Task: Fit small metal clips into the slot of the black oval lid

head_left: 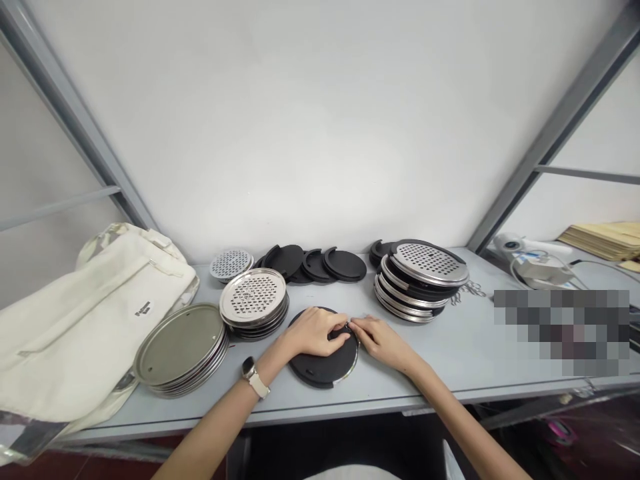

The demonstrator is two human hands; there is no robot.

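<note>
A black round disc [320, 368] with a strip of shiny metal rim along its right side lies flat on the grey table before me. My left hand [320, 331] rests over its upper part, thumb and forefinger closed in a pinch near the right rim. At that same spot, my right hand [381, 341] meets the rim from the right, its fingers pressed together. Between the fingertips is a tiny dark bit, too small to name. Left of the disc stands a stack of perforated metal grater discs [253, 297]; behind on the right, a stack of metal and black discs [427, 265].
Olive-grey round plates [181, 343] are stacked at the left beside a cream bag [100, 313]. Several black discs [347, 265] and a small grater disc [231, 265] lie along the wall. Small metal hooks [470, 289], a white device [543, 270] and wooden boards [605, 239] are on the right.
</note>
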